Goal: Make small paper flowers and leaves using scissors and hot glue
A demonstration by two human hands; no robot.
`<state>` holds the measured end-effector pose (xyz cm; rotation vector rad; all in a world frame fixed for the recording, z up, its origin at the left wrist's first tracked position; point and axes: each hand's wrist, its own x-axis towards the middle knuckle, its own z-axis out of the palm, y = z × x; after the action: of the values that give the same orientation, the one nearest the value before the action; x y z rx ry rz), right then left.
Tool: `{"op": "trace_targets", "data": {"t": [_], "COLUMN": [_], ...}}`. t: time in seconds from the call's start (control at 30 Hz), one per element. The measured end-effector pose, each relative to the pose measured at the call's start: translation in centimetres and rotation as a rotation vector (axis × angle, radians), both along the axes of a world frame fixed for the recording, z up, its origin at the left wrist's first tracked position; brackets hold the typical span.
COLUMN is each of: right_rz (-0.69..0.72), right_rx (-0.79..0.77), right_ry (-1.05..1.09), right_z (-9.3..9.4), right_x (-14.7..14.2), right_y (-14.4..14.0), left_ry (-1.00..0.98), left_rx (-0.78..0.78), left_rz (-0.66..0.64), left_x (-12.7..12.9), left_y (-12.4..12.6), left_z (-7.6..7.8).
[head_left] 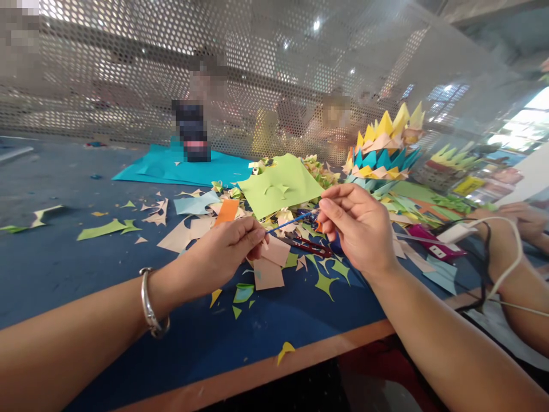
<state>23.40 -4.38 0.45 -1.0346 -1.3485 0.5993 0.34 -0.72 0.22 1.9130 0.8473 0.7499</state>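
Observation:
My left hand (227, 252), with a silver bangle (151, 303) on its wrist, pinches one end of a thin blue rolled paper stick (289, 222). My right hand (358, 226) pinches the other end, so the stick spans between both hands above the blue table (64, 269). Just below the stick lie pink paper pieces (268, 269) and a pair of red-handled scissors (311, 246). A light green sheet (281, 186) lies right behind my hands.
Paper scraps in several colours litter the table. A teal sheet (171, 169) lies at the back. A spiky folded-paper model (384, 151) stands at the right. Another person's arms (518, 274), a white cable (510, 246) and a magenta device (431, 243) are at right. A perforated screen (128, 74) closes the back.

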Motion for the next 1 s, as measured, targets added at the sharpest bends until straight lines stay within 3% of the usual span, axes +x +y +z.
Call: {"op": "trace_targets", "data": {"t": [0.13, 0.3, 0.57, 0.67, 0.87, 1.0], "right_rz": [-0.046, -0.163, -0.185, -0.158, 0.027, 0.036], "right_rx": [0.003, 0.116, 0.075, 0.036, -0.098, -0.094], "right_ry": [0.006, 0.051, 0.064, 0.015, -0.157, -0.151], "right_z": [0.18, 0.49, 0.26, 0.07, -0.12, -0.18], "right_x": [-0.11, 0.17, 0.4, 0.35, -0.13, -0.27], "right_y": [-0.01, 0.23, 0.28, 0.26, 0.12, 0.01], "left_ry": [0.006, 0.065, -0.027, -0.044, 0.001, 0.045], "left_rx": [0.085, 0.172, 0.018, -0.001, 0.039, 0.064], "left_rz": [0.027, 0.069, 0.062, 0.07, 0.072, 0.053], "left_x": [-0.28, -0.49, -0.23, -0.15, -0.13, -0.19], "left_y": [0.17, 0.21, 0.37, 0.28, 0.25, 0.32], "left_z": [-0.04, 0.03, -0.47, -0.23, 0.22, 0.16]}}
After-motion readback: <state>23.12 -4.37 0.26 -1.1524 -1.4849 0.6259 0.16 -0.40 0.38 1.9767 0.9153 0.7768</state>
